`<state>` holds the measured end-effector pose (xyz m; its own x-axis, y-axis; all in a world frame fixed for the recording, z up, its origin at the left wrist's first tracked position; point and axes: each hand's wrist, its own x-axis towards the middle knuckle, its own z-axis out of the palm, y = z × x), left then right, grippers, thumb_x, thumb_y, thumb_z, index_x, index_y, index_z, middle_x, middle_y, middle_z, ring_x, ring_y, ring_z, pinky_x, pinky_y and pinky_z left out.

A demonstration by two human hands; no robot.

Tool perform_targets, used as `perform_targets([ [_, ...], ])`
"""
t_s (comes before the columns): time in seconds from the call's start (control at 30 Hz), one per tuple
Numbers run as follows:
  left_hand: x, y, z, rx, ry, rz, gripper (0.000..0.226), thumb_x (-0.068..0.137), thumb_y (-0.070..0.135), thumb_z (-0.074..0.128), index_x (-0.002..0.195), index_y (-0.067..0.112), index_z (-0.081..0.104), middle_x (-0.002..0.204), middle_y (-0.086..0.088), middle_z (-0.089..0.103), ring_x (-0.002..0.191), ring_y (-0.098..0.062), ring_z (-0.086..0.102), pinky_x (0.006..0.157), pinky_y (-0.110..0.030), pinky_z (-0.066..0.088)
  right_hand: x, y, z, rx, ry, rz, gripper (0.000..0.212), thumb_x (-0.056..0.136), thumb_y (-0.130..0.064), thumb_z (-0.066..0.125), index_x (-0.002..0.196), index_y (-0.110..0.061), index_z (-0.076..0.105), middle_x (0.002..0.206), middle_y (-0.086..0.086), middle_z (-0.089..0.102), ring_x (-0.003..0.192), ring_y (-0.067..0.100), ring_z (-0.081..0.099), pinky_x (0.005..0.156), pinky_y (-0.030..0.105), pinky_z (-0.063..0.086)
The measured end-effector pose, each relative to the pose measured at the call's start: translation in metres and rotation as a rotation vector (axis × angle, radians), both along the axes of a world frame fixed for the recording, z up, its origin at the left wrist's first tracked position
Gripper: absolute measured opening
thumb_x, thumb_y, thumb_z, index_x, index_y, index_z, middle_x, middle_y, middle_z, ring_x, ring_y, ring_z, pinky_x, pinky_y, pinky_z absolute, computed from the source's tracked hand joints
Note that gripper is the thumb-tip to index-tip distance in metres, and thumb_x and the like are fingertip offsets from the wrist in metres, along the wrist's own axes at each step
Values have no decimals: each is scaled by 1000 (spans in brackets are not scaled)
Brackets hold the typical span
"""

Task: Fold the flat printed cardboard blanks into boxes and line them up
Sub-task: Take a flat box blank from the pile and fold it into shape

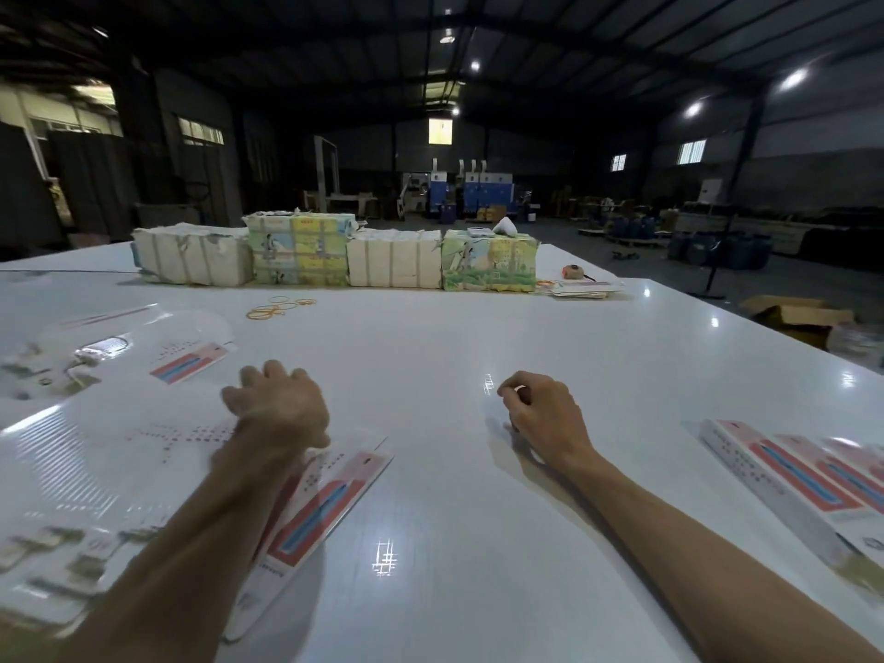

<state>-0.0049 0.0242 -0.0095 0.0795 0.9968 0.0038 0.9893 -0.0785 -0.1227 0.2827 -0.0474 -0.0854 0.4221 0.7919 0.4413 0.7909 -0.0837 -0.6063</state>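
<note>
Flat printed blanks [86,461], white with red and blue panels, lie spread over the left side of the white table [454,337]. One blank [315,514] sticks out under my left forearm. My left hand [275,401] hovers over the blanks' edge with fingers loosely curled and holds nothing. My right hand [540,409] rests on the bare table with curled fingers and nothing in it. Folded boxes [784,476] with red and blue print lie side by side at the right edge.
Wrapped bundles [335,253] of printed card stand in a row at the table's far side. Loose rubber bands [275,308] lie in front of them. A thin stack of blanks [581,287] and a tape measure [571,271] sit at the far right.
</note>
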Motion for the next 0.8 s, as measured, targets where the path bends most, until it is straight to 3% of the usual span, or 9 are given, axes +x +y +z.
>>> perform_targets([
  [0.07,-17,5,3,-54,33,51,92,77,68,81,144,15,46,144,-12,47,135,-30,44,107,-42,44,0,0,0,6,0,18,19,99,-23,57,93,-28,74,75,-13,73,69,9,72,71,31,53],
  [0.17,-32,14,0,-61,64,13,80,72,75,79,123,17,59,116,-2,67,111,-18,62,95,-31,51,-1,-1,-1,21,28,51,20,100,-22,56,90,-28,72,65,-17,69,59,3,70,67,30,51],
  [0.23,-35,21,-1,-45,43,5,76,72,74,80,116,16,61,104,1,70,99,-15,68,96,-30,56,-1,-2,0,24,34,73,20,101,-22,55,90,-29,71,64,-20,68,56,1,68,67,30,51],
  [0.47,-39,39,-3,-80,15,29,70,69,64,88,110,16,59,92,1,69,82,-14,67,89,-31,58,0,-3,1,32,57,117,19,101,-20,55,94,-26,71,60,-7,69,59,5,70,77,39,59],
  [0.6,-42,46,2,-112,8,41,74,68,65,88,114,16,58,95,0,68,88,-16,68,91,-33,58,0,-3,0,22,38,147,19,101,-20,55,95,-26,71,61,-7,69,61,5,69,79,40,59],
  [0.8,-57,60,3,-147,-103,75,71,61,67,91,99,16,61,86,1,72,78,-14,71,65,-27,52,-1,-1,-1,-19,12,175,21,99,-20,55,91,-34,68,61,-10,69,59,3,67,79,37,58],
])
